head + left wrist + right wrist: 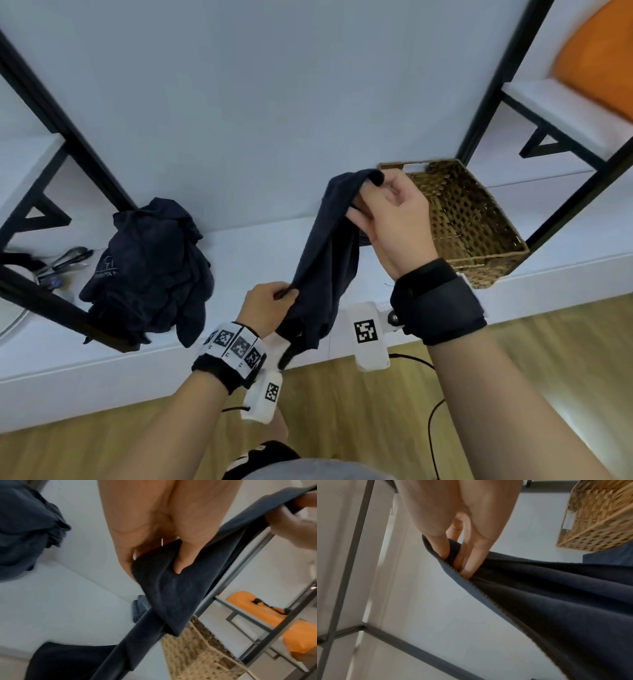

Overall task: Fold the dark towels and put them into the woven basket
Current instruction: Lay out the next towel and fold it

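A dark navy towel (325, 253) hangs in the air between both hands above the white shelf. My left hand (270, 303) pinches its lower edge (164, 577) between thumb and fingers. My right hand (387, 205) grips the upper corner (453, 555), raised in front of the woven basket (476, 219). The basket sits tilted at the right of the shelf and looks empty. A heap of more dark towels (150, 270) lies crumpled at the left of the shelf.
Black metal frame posts (85, 147) stand left and right of the white shelf (260, 240). Metal utensils (68, 260) lie in a bowl at far left. An orange bag (599, 58) sits on a side shelf at upper right. Wooden floor and a black cable (431, 421) run below.
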A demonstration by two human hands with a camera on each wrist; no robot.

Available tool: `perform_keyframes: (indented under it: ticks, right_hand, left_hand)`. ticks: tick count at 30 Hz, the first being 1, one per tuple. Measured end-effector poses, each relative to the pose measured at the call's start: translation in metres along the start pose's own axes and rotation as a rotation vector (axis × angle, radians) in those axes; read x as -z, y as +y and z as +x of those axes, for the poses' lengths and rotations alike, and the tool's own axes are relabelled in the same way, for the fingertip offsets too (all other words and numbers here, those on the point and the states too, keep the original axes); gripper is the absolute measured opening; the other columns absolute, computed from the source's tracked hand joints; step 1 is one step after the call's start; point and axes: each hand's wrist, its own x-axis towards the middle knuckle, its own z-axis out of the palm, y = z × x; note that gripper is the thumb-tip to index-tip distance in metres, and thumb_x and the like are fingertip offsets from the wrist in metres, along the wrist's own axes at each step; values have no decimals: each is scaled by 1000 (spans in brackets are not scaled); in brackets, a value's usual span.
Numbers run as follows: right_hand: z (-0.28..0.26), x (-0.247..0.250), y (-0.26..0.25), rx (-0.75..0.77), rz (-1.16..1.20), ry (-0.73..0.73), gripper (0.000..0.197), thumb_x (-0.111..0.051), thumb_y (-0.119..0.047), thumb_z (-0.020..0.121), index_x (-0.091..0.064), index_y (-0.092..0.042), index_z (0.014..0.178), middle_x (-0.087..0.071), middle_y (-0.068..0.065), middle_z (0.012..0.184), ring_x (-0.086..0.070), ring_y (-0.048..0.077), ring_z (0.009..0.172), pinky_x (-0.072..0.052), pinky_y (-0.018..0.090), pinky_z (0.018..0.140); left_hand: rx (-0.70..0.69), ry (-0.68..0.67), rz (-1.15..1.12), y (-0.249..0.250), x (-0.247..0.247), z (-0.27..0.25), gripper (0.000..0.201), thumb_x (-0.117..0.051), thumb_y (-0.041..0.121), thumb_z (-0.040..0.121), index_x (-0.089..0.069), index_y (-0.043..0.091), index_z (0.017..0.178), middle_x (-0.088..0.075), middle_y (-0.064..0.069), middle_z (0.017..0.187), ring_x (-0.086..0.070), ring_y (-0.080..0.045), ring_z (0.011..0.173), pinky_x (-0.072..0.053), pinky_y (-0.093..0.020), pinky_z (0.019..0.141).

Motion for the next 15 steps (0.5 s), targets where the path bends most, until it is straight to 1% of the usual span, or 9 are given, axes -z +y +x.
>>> perform_keyframes:
  ticks: [1, 2, 4, 6, 8, 9, 11, 13, 15]
  right_hand:
    - [0, 5, 4, 8, -6, 36, 8, -62, -4, 93, -58, -9, 88, -72, 14, 92, -71, 26, 96, -59, 35, 81]
    - [1, 11, 9, 14, -18, 77, 8, -62, -3, 93, -58, -8, 89, -73, 14, 92, -71, 28, 98, -59, 35, 80]
    - [2, 26, 25, 17, -55, 165, 7, -62, -2, 93, -59, -7, 90, -74, 11, 90, -72, 26, 97, -59, 34, 78]
    - [3, 42, 46, -24, -83, 262, 4, -62, -4, 93, -60, -7, 93, -73, 13, 93, -73, 23, 94, -59, 32, 75]
    - [2, 58, 70, -92, -117, 329, 3, -62, -6, 94, -61, -7, 96, -70, 15, 96, -73, 22, 94, -60, 31, 73]
    - [2, 65, 82, -125, -142, 345, 2, -62, -7, 94, -61, -8, 95, -70, 13, 96, -73, 22, 95, -60, 31, 74]
    - [2, 75, 104, -178, -191, 363, 5, -63, -8, 94, -63, -12, 90, -70, 10, 92, -72, 22, 97, -60, 32, 75]
    - [6, 81, 121, -219, -229, 376, 7, -64, -9, 93, -63, -13, 87, -71, 7, 87, -72, 22, 96, -60, 33, 75]
    - [13, 86, 135, -251, -257, 392, 6, -64, -9, 94, -64, -13, 89, -71, 8, 87, -72, 22, 96, -60, 33, 74]
  left_hand:
    - [27, 18, 11, -7, 3, 0, 31, -60, 29, 94, -59, 24, 63, -56, 14, 54, -52, -10, 60, -38, -21, 59]
    - [58, 39, 6, -16, 7, 2, 27, -59, 32, 94, -63, 24, 68, -61, 12, 61, -58, -15, 67, -40, -24, 62]
    - [102, 119, -31, -35, 20, 7, 24, -59, 35, 94, -67, 22, 76, -65, 3, 71, -64, -26, 80, -45, -31, 69]
    - [132, 203, -92, -53, 36, 10, 22, -61, 36, 92, -68, 23, 76, -65, 2, 73, -65, -29, 84, -53, -38, 77]
    - [161, 269, -129, -67, 48, 12, 14, -65, 34, 89, -72, 24, 81, -69, 0, 79, -67, -28, 85, -56, -45, 83]
    - [171, 297, -142, -74, 53, 13, 9, -66, 30, 88, -72, 27, 81, -70, 1, 80, -68, -27, 83, -56, -45, 84]
    - [183, 340, -149, -84, 59, 15, 11, -67, 24, 87, -72, 31, 80, -72, 4, 80, -69, -25, 79, -57, -42, 83]
    - [183, 369, -131, -89, 62, 21, 12, -66, 23, 87, -73, 32, 82, -72, 6, 81, -69, -23, 79, -56, -36, 81]
    - [187, 395, -119, -92, 65, 30, 10, -65, 24, 87, -74, 29, 87, -72, 7, 83, -68, -21, 81, -53, -30, 78]
